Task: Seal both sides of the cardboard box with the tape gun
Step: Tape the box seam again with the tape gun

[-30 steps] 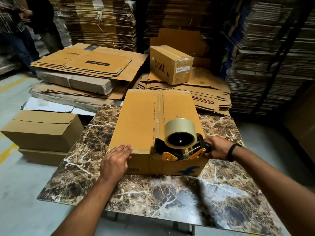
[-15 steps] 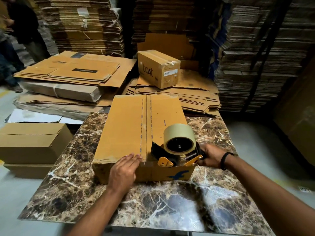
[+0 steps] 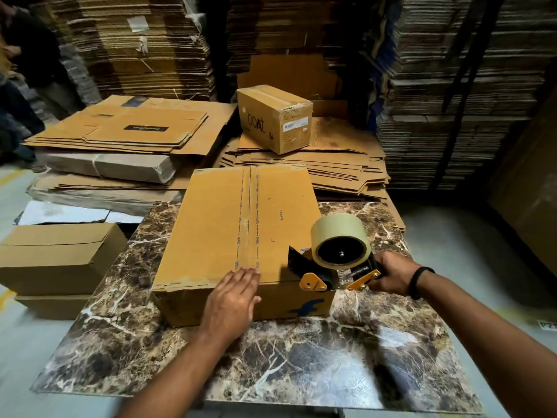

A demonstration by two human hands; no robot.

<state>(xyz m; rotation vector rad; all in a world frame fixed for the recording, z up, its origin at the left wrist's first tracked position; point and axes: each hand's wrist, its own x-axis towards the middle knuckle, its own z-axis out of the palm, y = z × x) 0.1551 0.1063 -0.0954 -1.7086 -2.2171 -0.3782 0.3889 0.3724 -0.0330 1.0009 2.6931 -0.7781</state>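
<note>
Two hands work at the near end of the cardboard box (image 3: pixel 241 224), which lies flat on the marbled desk (image 3: pixel 331 372) in the middle of the frame, its centre seam running toward the top of the picture. The left hand (image 3: pixel 232 303) lies on the near top edge right at the seam, fingers (image 3: pixel 244 275) straight and together, pressing the flaps down and gripping nothing. The right hand (image 3: pixel 391 276), at lower right, has its fingers curled round the handle of the tape gun (image 3: pixel 334 260), whose roll stands over the box's near right corner, to the right of the seam. Whether clear tape already covers the seam I cannot tell. To do this step well, I judge the gun's mouth should come left onto the seam line, start a little down the near face so the tape grips, then run straight between the printed guide marks under steady pressure, the left hand holding both flaps level and clear of the blade
</note>
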